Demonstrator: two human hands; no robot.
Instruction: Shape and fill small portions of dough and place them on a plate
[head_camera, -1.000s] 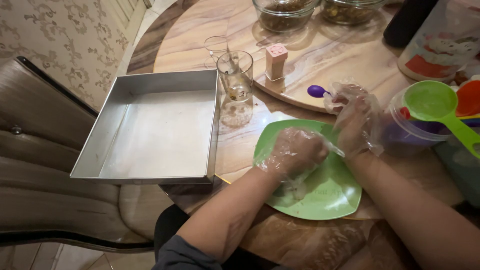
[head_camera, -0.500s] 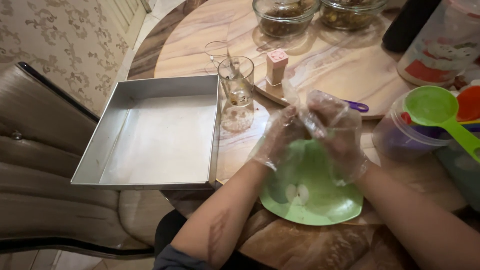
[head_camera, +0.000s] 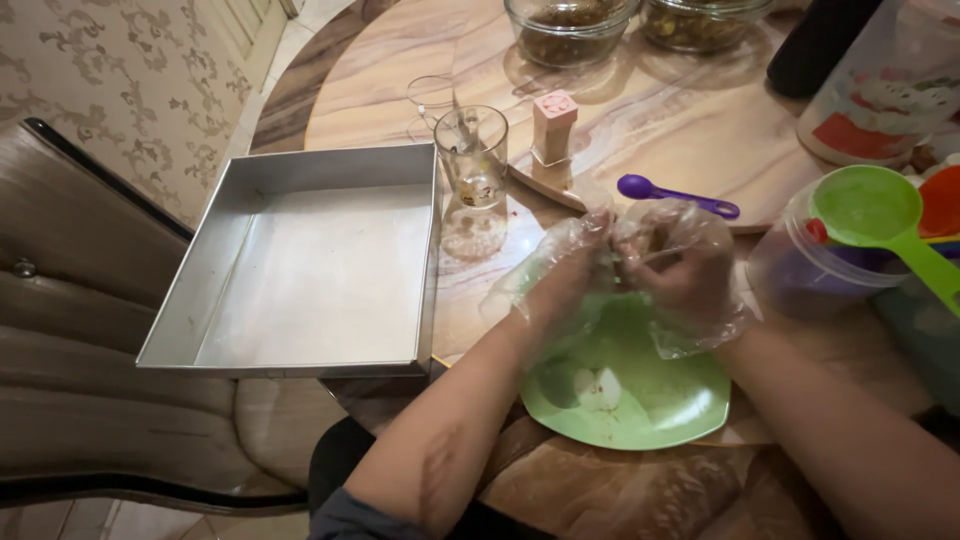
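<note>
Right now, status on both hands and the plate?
Left hand and right hand, both gloved, pressed together above green plate. Plate holds pale bits. Purple spoon just beyond; metal tray alongside, apart.

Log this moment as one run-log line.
left hand: gloved, fingers meeting right hand | over green plate | white bits on plate | metal pan left

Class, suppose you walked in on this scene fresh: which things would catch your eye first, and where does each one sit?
First, the left hand and right hand, both in clear plastic gloves, meeting above a green plate at the table's near edge. To their left lies a large, empty square metal baking pan. At the far right, a bright green measuring scoop rests on a plastic tub.
</note>
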